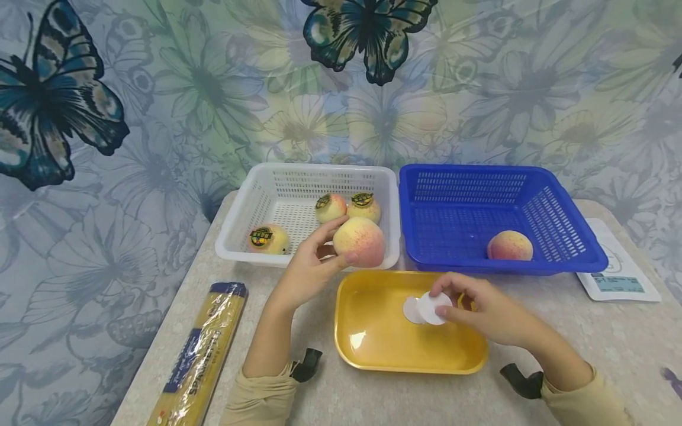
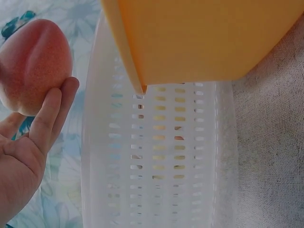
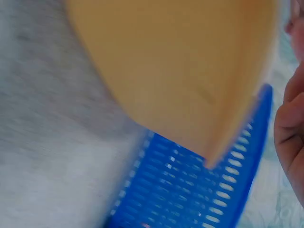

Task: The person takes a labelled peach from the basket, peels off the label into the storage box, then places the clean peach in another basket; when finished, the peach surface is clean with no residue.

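Observation:
My left hand (image 1: pixel 309 269) holds a yellow and pink peach (image 1: pixel 360 242) in front of the white basket (image 1: pixel 229 254); no label shows on its visible side. In the left wrist view the same peach (image 2: pixel 35 66) rests between the fingers and thumb. Over the yellow tray (image 1: pixel 373 349), my right hand (image 1: pixel 487 310) pinches a white round sticker (image 1: pixel 434 309) between thumb and fingers. A second pale round sticker (image 1: pixel 413 310) lies in the tray, partly behind the first. In the right wrist view only part of the right hand (image 3: pixel 290 128) shows at the edge.
Several peaches with black and gold labels, such as one peach (image 1: pixel 269 239) at the left, sit in the white basket. A blue basket (image 1: pixel 581 248) holds one peach (image 1: pixel 510 245). A spaghetti pack (image 1: pixel 202 355) lies at left, a white scale (image 1: pixel 618 281) at right.

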Demonstrator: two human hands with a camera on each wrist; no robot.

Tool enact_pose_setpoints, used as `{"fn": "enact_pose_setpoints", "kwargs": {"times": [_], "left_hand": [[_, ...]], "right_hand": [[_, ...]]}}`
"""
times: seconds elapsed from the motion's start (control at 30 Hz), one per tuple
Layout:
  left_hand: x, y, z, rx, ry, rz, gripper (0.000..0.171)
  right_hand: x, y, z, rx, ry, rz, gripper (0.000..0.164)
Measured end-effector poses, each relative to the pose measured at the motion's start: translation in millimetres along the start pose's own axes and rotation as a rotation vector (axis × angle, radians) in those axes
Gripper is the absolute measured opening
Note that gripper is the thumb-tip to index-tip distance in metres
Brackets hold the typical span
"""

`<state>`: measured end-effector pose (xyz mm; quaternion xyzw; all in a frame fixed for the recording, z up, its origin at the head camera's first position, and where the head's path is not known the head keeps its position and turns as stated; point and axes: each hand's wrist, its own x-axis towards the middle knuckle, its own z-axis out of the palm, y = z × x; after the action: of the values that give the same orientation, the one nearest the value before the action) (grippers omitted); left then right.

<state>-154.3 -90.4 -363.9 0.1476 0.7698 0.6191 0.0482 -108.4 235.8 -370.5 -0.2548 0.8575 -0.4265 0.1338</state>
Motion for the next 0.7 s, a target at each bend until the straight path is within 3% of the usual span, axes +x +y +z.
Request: {"fn": "enact_pose_setpoints", "kwargs": {"times": [0.2,0.7], "left_hand": [[0.2,-1.3,-1.4,0.011,0.010,-0.009,0.065],[0.0,-0.3,-1.6,-0.002,0.005,-0.002,0.066]], "right_hand": [[-1,6,19,-0.086,-0.117,-0.030,0.014],[6,12,38,-0.362,-0.233,-0.002,0.017]]}}
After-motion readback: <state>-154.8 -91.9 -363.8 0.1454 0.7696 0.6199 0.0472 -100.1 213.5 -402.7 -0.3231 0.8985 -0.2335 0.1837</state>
